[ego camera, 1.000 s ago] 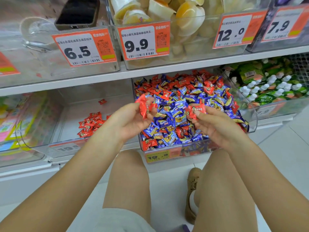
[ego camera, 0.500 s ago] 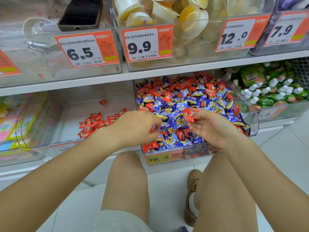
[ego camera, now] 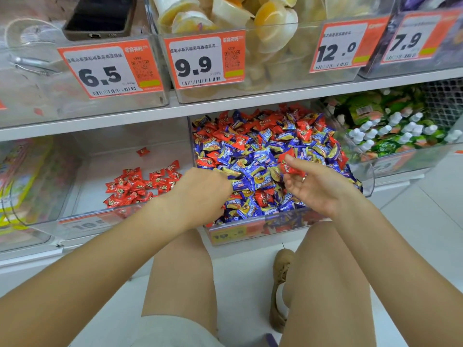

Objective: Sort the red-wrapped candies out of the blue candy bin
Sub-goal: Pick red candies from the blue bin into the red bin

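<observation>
1. Two hands work at the mixed candy bin (ego camera: 265,230) in the centre of the head view; it is heaped with blue-wrapped candies (ego camera: 253,171) and red ones mingled among them, most thickly toward the back.
2. The right hand (ego camera: 318,186), right of centre, is turned palm up above the heap, and its thumb and fingers (ego camera: 297,162) pinch one red-wrapped candy (ego camera: 288,164) — lifted clear of the pile. A ring shows on one finger.
3. The left hand (ego camera: 200,194) lies knuckles up at the bin's left front corner, fingers curled under and out of sight among the wrappers; whether they grasp anything I cannot tell.
4. Left of centre, the neighbouring clear bin (ego camera: 82,221) holds a loose pile of sorted red candies (ego camera: 142,184), with one stray red piece (ego camera: 143,152) lying apart farther back.
5. At the right edge a bin of green pouches (ego camera: 390,136) with white caps sits beside the mixed bin.
6. Along the upper shelf (ego camera: 225,110) stand clear bins with orange price tags — 6.5 (ego camera: 110,71), 9.9 (ego camera: 205,62), 12.0 and 7.9 — one full of jelly cups (ego camera: 250,13); a dark phone (ego camera: 100,17) lies at the upper left.
7. Bare knees and a tan shoe (ego camera: 281,289) fill the bottom of the frame over a white tiled floor.
</observation>
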{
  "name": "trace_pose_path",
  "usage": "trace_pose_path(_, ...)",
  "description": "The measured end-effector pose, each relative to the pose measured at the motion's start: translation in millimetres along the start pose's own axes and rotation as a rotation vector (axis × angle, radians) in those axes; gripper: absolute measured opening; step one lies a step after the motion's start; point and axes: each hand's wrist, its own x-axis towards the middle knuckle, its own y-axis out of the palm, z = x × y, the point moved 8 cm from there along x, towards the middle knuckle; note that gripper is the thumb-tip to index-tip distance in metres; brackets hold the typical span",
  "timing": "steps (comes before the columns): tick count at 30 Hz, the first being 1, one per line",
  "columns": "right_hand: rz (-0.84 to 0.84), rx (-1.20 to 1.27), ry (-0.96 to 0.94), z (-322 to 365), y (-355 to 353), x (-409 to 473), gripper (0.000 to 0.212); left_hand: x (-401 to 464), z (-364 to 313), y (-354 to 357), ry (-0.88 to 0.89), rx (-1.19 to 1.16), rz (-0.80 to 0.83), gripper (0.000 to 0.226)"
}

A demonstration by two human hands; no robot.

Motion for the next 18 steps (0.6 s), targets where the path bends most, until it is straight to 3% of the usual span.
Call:
trace_pose_path(3,-0.042,-0.247,-0.045,4,-9,1,0.008,1,11,-15,-0.059,-0.067,-0.065,0.016)
trace_pose_path(7,-0.180,-0.418,-0.128,22,-31,1,0.008,2,-4,10,0.014,-0.010,0.123,0.008)
trace_pose_path(11,-0.265,-0.568,-0.238,43,-50,-7,0.017,3,-12,22,0.034,0.094,0.106,0.007)
trace_pose_path(14,-0.302,-0.653,-0.303,56,-59,-16,0.029,6,-1,13,-0.010,-0.071,0.040,0.014)
trace_pose_path(18,-0.342,-0.668,-0.328,70,-76,-16,0.006,15,25,-4,-0.097,-0.441,-0.058,0.023)
